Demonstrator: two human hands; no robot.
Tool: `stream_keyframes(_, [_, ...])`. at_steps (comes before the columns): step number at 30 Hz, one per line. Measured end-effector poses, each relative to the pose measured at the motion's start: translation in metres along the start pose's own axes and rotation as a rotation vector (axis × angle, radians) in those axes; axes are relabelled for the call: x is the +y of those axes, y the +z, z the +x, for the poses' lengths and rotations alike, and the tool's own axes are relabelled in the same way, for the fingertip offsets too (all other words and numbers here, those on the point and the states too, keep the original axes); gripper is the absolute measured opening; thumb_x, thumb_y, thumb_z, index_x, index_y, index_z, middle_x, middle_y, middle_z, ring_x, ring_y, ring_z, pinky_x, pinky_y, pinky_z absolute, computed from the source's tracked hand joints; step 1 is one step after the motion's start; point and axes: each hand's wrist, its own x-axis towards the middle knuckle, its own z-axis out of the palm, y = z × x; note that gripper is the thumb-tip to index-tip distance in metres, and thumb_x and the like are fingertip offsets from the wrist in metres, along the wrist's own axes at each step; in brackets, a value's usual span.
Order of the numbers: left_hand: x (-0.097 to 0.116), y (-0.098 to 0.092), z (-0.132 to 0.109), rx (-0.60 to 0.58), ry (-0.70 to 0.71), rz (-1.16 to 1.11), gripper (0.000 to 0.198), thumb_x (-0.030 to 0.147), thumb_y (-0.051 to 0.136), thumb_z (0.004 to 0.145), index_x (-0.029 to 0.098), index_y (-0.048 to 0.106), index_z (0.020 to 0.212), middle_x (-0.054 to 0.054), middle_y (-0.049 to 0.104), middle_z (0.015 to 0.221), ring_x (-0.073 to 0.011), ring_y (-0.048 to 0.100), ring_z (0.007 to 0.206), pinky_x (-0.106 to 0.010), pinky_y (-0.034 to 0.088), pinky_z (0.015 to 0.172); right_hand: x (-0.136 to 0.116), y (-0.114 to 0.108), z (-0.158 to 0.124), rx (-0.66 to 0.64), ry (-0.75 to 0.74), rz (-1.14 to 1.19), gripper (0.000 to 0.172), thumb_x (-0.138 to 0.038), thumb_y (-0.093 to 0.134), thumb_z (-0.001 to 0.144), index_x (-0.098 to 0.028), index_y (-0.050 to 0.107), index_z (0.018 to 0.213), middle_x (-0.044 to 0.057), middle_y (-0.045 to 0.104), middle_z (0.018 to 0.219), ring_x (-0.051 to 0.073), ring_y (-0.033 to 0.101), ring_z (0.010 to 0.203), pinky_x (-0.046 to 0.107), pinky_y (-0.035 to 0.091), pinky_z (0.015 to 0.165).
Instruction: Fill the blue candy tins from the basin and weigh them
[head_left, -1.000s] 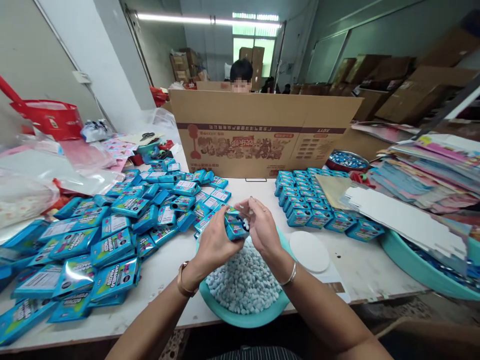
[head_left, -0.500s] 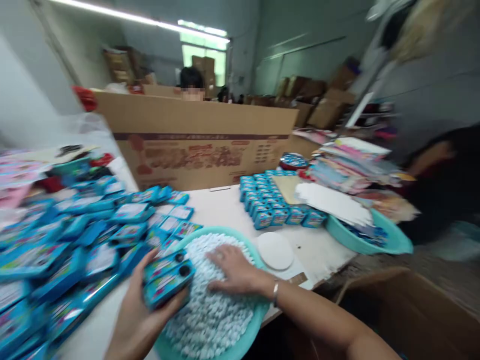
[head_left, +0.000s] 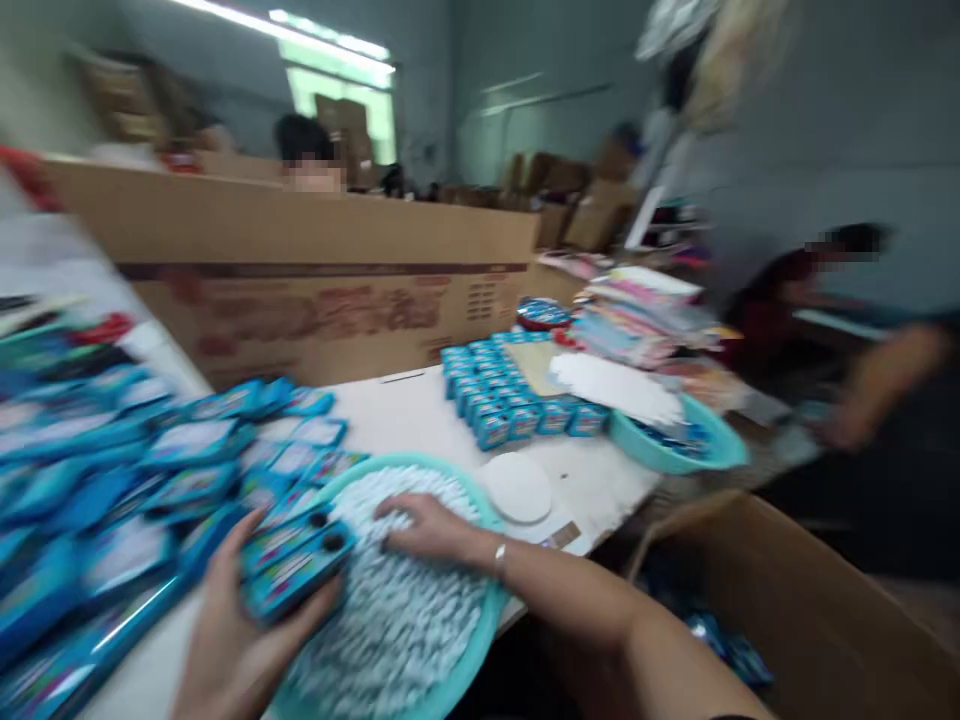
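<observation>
My left hand (head_left: pixel 240 625) grips a small blue candy box (head_left: pixel 294 560) with round holes in its end, held over the near left rim of a teal basin (head_left: pixel 491 610). The basin is full of small pale blue candies (head_left: pixel 397 620). My right hand (head_left: pixel 421 528) lies on top of the candies, fingers curled down into them; whether it holds any is hidden. A heap of flat blue boxes (head_left: pixel 112 480) covers the table to the left. The picture is blurred by motion.
A long cardboard box (head_left: pixel 300 280) stands across the back of the table, a person behind it. Filled blue boxes (head_left: pixel 502 400) stand in rows at right, beside a white round lid (head_left: pixel 517 487), a second teal basin (head_left: pixel 675 440) and stacked printed sheets (head_left: pixel 637 315). An open carton (head_left: pixel 765 610) sits at lower right; other people blur at right.
Both hands came down from in front of me: the right now rests in the candies, the left keeps the box lower left. My view has swung to the right.
</observation>
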Motion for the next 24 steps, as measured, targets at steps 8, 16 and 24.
stream_keyframes(8, [0.026, -0.001, -0.004, -0.130, 0.065, 0.067, 0.084, 0.029, 0.070, 0.071, 0.016, 0.033, 0.145, -0.019, 0.052, 0.141, -0.0358, 0.051, 0.133, -0.055, 0.044, 0.110, -0.028, -0.004, 0.011, 0.253, 0.524, 1.178, 0.027, -0.027, 0.082, 0.065, -0.021, 0.067, 0.087, -0.005, 0.062, 0.063, 0.008, 0.051, 0.046, 0.016, 0.031, 0.037])
stream_keyframes(16, [0.044, 0.013, 0.000, -0.268, 0.152, 0.227, 0.083, 0.020, 0.068, 0.066, 0.013, 0.035, 0.142, -0.020, 0.057, 0.132, -0.0383, 0.056, 0.122, -0.055, 0.050, 0.100, -0.068, 0.008, 0.013, 0.498, 0.304, 1.356, 0.032, -0.022, 0.077, 0.067, -0.024, 0.061, 0.094, -0.005, 0.065, 0.068, 0.014, 0.065, 0.063, 0.024, 0.054, 0.061])
stream_keyframes(24, [0.039, 0.014, -0.008, -0.087, 0.137, 0.159, 0.083, 0.021, 0.068, 0.069, 0.015, 0.033, 0.144, -0.018, 0.054, 0.137, -0.0360, 0.052, 0.129, -0.054, 0.045, 0.108, -0.094, 0.011, 0.005, 0.413, 0.202, 1.112, 0.030, -0.026, 0.078, 0.065, -0.022, 0.066, 0.092, -0.002, 0.072, 0.078, 0.017, 0.066, 0.074, 0.028, 0.052, 0.071])
